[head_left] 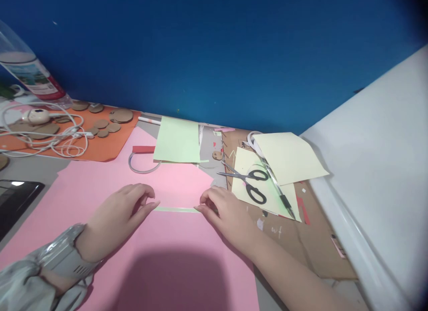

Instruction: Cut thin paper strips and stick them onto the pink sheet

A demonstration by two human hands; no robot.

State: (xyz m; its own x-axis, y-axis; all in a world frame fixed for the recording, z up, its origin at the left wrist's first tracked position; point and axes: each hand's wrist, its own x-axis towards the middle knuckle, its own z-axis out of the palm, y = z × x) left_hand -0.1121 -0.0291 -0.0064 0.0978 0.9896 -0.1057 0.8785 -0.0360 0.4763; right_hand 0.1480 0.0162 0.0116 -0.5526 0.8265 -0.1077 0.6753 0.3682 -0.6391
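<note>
A thin pale green paper strip (177,209) stretches between my two hands, just over a large pink paper sheet (160,239). Its left end is pinched between thumb and fingers of my left hand (125,208), which wears a grey watch on the wrist. My right hand (227,215) pinches the other end, fingers curled in. Beyond the strip lie a light green paper square (177,140), a red paper strip (143,149) and a curved grey-white strip (143,172). To the right, black-handled scissors (245,179) lie with their blades slightly apart.
Right of the pink sheet are pale yellow papers (290,155), a pen (281,192) and a cardboard sheet (321,239). At left, white cables (72,141) and cardboard discs (121,115) lie on orange paper (103,148) by a bottle (36,72). A blue wall (214,56) stands behind.
</note>
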